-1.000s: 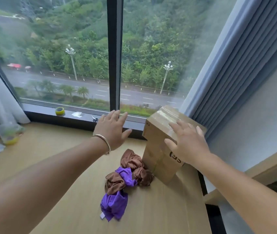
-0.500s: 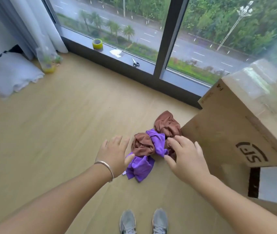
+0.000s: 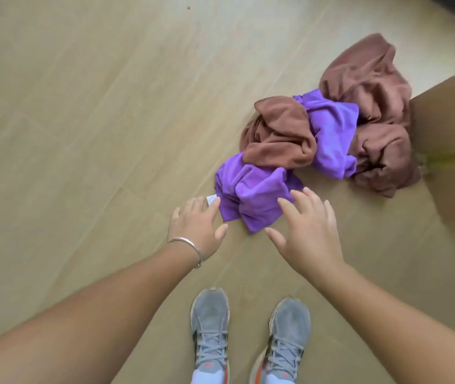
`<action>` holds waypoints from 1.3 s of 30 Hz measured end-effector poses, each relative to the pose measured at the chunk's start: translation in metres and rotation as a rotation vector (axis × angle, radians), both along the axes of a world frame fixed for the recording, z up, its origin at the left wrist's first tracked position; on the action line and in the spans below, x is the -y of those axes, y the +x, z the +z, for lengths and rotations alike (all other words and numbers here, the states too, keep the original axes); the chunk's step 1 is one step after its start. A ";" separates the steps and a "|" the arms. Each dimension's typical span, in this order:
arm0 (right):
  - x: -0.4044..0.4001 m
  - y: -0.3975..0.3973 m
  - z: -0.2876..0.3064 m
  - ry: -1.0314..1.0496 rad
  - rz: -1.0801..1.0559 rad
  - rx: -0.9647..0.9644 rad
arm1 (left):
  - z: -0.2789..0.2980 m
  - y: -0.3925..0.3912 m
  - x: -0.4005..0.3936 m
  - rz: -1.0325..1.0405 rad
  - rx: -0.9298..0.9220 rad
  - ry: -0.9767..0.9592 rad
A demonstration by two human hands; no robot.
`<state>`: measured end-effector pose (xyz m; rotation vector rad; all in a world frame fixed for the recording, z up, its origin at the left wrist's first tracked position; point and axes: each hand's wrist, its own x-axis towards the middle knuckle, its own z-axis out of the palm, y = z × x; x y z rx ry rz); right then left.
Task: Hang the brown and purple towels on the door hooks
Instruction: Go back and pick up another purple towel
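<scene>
Both hands are reaching down with fingers spread and holding nothing: the left hand (image 3: pixel 197 221) is hovering at the white label (image 3: pixel 211 200) of the purple towel, the right hand (image 3: pixel 308 231) over that towel's near edge; contact cannot be confirmed. Lying on the pale wood-pattern floor (image 3: pixel 82 106), against a brown cardboard box (image 3: pixel 453 151), are the crumpled brown microfibre towel (image 3: pixel 365 87) and the crumpled purple microfibre towel (image 3: pixel 256 195), twisted through one another. Judgement: both are appearing light, soft and limp, so lifting one is likely dragging the other. Taking hold is best at the purple towel's free near corner, pinching a bunched fold. Grey laced trainers (image 3: pixel 211 328) are standing just below.
</scene>
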<state>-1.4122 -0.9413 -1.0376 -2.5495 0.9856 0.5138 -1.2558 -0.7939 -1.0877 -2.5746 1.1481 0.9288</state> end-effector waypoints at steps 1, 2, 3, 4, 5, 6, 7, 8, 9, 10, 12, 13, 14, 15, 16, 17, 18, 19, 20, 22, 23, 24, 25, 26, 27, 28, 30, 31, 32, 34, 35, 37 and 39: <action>0.000 0.003 -0.024 0.001 0.020 0.013 | -0.024 0.000 0.001 0.018 0.013 0.010; -0.001 0.007 -0.050 0.001 0.037 0.029 | -0.051 -0.002 0.001 0.037 0.026 0.022; 0.000 0.013 -0.065 -0.003 0.053 0.045 | -0.068 -0.002 0.002 0.050 0.044 0.025; 0.001 0.020 -0.078 -0.010 0.068 0.066 | -0.083 -0.002 0.003 0.066 0.059 0.028; 0.001 0.025 -0.096 -0.018 0.083 0.086 | -0.101 -0.004 0.004 0.096 0.069 0.031; 0.001 0.030 -0.112 -0.030 0.099 0.107 | -0.116 -0.006 0.006 0.133 0.071 0.027; 0.001 0.034 -0.125 -0.037 0.117 0.121 | -0.130 -0.007 0.008 0.178 0.060 0.013; 0.001 0.037 -0.137 -0.041 0.127 0.125 | -0.140 -0.009 0.009 0.247 0.043 -0.016; 0.001 0.039 -0.147 -0.042 0.126 0.121 | -0.148 -0.011 0.012 0.334 0.025 -0.061; 0.001 0.040 -0.155 -0.045 0.123 0.100 | -0.154 -0.014 0.015 0.426 0.007 -0.108; 0.004 0.038 -0.167 -0.056 0.123 0.034 | -0.162 -0.020 0.021 0.546 -0.022 -0.164; 0.007 0.036 -0.170 -0.061 0.120 0.019 | -0.164 -0.024 0.024 0.565 -0.036 -0.169; 0.011 0.034 -0.171 -0.066 0.116 0.025 | -0.164 -0.028 0.026 0.568 -0.048 -0.171; 0.015 0.033 -0.168 -0.075 0.115 0.040 | -0.162 -0.030 0.029 0.564 -0.055 -0.174; 0.020 0.031 -0.163 -0.086 0.116 0.058 | -0.158 -0.032 0.031 0.558 -0.058 -0.178; 0.023 0.030 -0.156 -0.093 0.116 0.081 | -0.152 -0.033 0.032 0.554 -0.054 -0.185; 0.026 0.028 -0.147 -0.093 0.110 0.113 | -0.144 -0.032 0.030 0.553 -0.043 -0.191; 0.028 0.026 -0.136 -0.091 0.103 0.151 | -0.133 -0.029 0.027 0.554 -0.026 -0.199; 0.029 0.024 -0.122 -0.094 0.100 0.182 | -0.121 -0.026 0.023 0.563 -0.008 -0.210; 0.029 0.025 -0.092 -0.111 0.102 0.236 | -0.089 -0.016 0.010 0.613 0.031 -0.253; 0.029 0.028 -0.076 -0.118 0.104 0.256 | -0.072 -0.010 0.003 0.641 0.051 -0.273; 0.028 0.033 -0.060 -0.122 0.105 0.262 | -0.054 -0.004 -0.004 0.664 0.069 -0.289; 0.027 0.039 -0.042 -0.125 0.105 0.261 | -0.034 0.004 -0.010 0.686 0.083 -0.307; 0.026 0.047 -0.025 -0.127 0.109 0.255 | -0.015 0.012 -0.016 0.721 0.085 -0.336; 0.025 0.055 -0.008 -0.127 0.119 0.240 | 0.006 0.021 -0.020 0.771 0.074 -0.379; 0.023 0.064 0.010 -0.130 0.137 0.213 | 0.028 0.031 -0.024 0.826 0.050 -0.430; 0.017 0.085 0.048 -0.139 0.171 0.162 | 0.073 0.053 -0.030 0.906 0.012 -0.538; 0.014 0.097 0.068 -0.139 0.185 0.150 | 0.096 0.065 -0.033 0.924 0.001 -0.587; 0.010 0.109 0.089 -0.139 0.207 0.144 | 0.121 0.077 -0.035 0.929 -0.009 -0.627; 0.001 0.138 0.133 -0.143 0.275 0.157 | 0.172 0.101 -0.038 0.888 -0.032 -0.682; -0.004 0.153 0.155 -0.137 0.311 0.189 | 0.198 0.112 -0.039 0.834 -0.043 -0.701; -0.016 0.182 0.199 -0.104 0.377 0.260 | 0.249 0.132 -0.045 0.690 -0.082 -0.706; -0.025 0.208 0.235 -0.067 0.442 0.286 | 0.294 0.146 -0.050 0.563 -0.129 -0.684</action>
